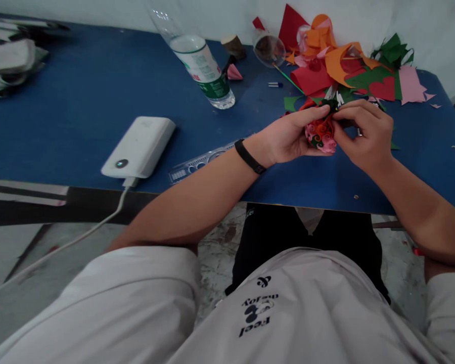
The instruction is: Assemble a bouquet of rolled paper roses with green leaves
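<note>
My left hand (288,134) is closed round a small bunch of paper flowers (321,135), with the thumb on top and the fingers underneath. Pink, red and orange curled blooms show, with dark green paper at the far end. My right hand (366,131) comes in from the other side, thumb and fingertips pinched at the bunch's right edge. Its fingers hide the exact spot that they grip. Just beyond the hands lie cut scraps of red, orange, green and pink paper (381,83). A clear plastic ruler (200,163) lies partly under my left forearm.
A tilted-looking water bottle (205,71) stands at the back middle. Left of it sits a white power bank (139,146) with a cable (114,210) hanging off the table's front edge. A clear cup (269,49), a pen cap (275,85) and papers (7,60) lie farther back.
</note>
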`<action>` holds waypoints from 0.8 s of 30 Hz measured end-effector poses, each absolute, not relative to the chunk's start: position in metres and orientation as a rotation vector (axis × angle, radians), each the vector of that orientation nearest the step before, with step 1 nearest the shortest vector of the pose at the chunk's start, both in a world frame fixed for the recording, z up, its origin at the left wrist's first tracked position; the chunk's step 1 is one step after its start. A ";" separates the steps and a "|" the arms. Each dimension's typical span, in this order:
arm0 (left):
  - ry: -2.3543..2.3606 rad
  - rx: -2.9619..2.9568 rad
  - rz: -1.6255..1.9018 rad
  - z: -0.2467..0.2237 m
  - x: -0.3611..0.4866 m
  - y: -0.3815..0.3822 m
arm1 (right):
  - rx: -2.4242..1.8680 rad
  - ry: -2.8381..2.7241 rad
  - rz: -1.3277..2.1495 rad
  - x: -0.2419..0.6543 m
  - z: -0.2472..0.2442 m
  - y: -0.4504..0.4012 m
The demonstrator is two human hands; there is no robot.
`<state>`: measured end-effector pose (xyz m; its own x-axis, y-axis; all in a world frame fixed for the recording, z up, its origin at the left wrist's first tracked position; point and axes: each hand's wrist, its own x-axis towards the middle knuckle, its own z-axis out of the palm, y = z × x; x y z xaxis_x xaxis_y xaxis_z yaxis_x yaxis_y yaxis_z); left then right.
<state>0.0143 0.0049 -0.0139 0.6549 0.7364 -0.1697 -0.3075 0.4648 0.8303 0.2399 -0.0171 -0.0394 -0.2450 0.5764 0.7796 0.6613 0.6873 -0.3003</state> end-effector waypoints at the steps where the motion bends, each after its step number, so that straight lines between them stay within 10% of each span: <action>1: 0.558 0.864 0.677 -0.013 0.014 0.005 | -0.977 -1.921 -0.094 0.241 -0.041 -0.016; 24: 0.625 0.844 0.765 -0.009 0.017 0.000 | -0.911 -1.546 -0.096 0.221 -0.062 -0.011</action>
<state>0.0173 -0.0003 -0.0085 0.5766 0.7962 -0.1833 -0.3386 0.4371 0.8332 0.2210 -0.0109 -0.0616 0.0908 0.4818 0.8715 0.5861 0.6817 -0.4379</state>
